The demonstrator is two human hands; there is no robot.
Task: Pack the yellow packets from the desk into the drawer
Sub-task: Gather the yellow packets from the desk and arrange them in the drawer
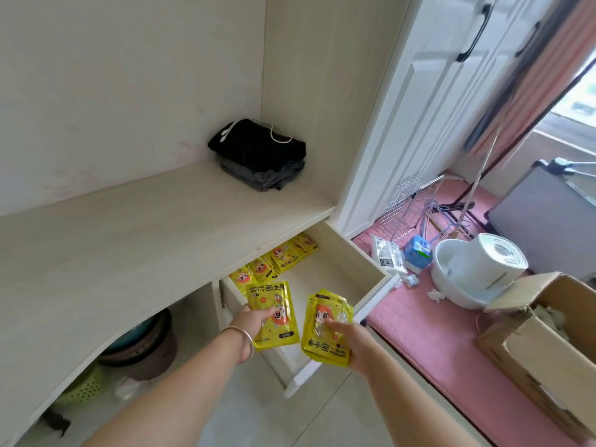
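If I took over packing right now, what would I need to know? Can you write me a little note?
Left hand: holds one yellow packet over the open drawer.
Right hand: holds a small stack of packets, also over the drawer.
Done: a row of packets already lies at the back of the drawer. No packets show on the desk; only folded clothes sit there.
Left: lay both handfuls in the drawer.
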